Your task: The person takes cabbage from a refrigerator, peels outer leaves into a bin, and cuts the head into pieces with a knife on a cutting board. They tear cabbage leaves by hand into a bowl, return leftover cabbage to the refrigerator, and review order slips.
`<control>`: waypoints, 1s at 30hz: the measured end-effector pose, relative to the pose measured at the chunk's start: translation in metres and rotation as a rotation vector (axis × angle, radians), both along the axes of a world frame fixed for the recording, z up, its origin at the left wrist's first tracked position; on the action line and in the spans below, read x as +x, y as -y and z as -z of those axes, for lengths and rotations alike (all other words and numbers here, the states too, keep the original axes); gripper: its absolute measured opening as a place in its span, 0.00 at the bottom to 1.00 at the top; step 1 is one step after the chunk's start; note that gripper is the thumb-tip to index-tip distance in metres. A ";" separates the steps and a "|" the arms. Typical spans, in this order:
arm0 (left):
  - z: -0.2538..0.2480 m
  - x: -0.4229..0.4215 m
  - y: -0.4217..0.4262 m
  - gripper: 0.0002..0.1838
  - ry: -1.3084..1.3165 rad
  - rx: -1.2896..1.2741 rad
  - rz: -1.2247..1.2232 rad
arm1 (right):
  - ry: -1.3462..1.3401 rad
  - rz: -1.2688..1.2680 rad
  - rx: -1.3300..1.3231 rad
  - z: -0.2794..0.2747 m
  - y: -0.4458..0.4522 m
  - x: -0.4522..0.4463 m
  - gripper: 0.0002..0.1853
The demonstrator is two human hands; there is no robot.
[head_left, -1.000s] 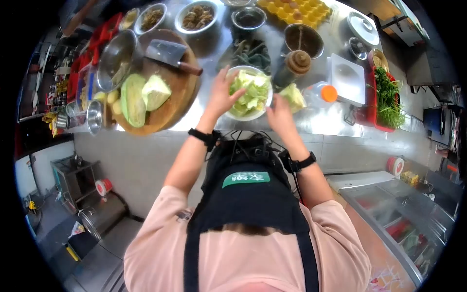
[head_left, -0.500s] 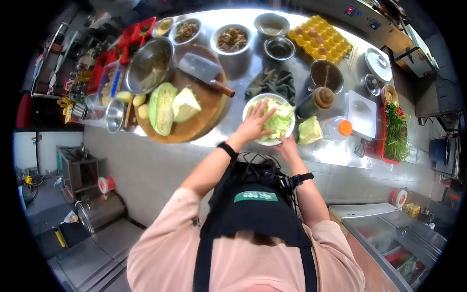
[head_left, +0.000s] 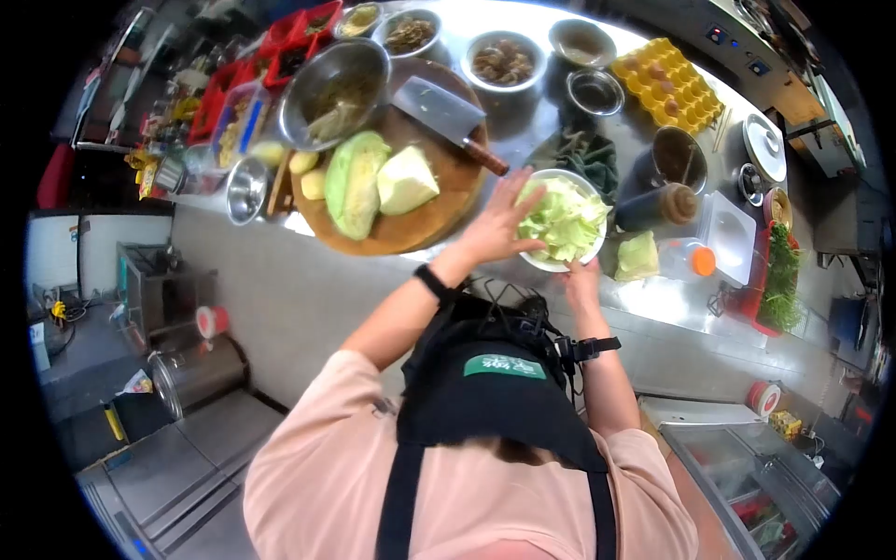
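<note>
A white bowl (head_left: 597, 245) heaped with torn pale green cabbage (head_left: 563, 219) is at the table's near edge. My left hand (head_left: 502, 222) is at the bowl's left side with its fingers spread; the thumb reaches over the near rim. At the bowl's near rim my right hand (head_left: 582, 280) grips the edge, its fingers partly hidden beneath. To the left, a round wooden chopping board (head_left: 439, 219) carries two large cabbage pieces (head_left: 357, 187) and a cleaver (head_left: 441, 110), whose wooden handle points toward my left hand.
Right of the bowl are a cabbage chunk (head_left: 637, 257), an orange-capped bottle (head_left: 691, 258) and a dark jar (head_left: 658, 207). Behind it lies a dark cloth (head_left: 583, 159). Farther back are a yellow egg tray (head_left: 667, 86) and several bowls. A steel basin (head_left: 334, 93) stands on the board's far left.
My left hand has come off the top of the cabbage to the bowl's left side. My right hand stays at the near rim. The whole table appears shifted right as the view turned.
</note>
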State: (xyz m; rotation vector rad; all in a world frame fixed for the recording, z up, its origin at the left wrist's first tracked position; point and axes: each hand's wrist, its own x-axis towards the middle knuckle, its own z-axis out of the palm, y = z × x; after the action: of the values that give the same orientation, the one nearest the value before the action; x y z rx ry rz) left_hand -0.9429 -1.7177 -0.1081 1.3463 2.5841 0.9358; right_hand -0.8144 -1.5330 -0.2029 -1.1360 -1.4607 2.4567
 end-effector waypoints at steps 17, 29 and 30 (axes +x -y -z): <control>0.001 -0.090 0.305 0.40 0.201 -0.079 -0.839 | -0.054 0.151 -0.016 0.009 0.039 -0.084 0.23; -0.060 -0.110 0.278 0.29 0.186 -0.064 -0.619 | 0.010 0.023 0.186 -0.023 0.014 -0.125 0.23; -0.063 -0.114 0.274 0.29 0.185 -0.061 -0.618 | 0.007 0.024 0.189 -0.017 0.007 -0.132 0.23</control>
State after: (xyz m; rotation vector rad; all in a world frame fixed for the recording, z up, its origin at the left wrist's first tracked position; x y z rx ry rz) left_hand -1.0568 -1.9919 -0.0447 0.4039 2.8843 0.9728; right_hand -0.9463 -1.5402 -0.1863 -1.1187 -1.6298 2.2441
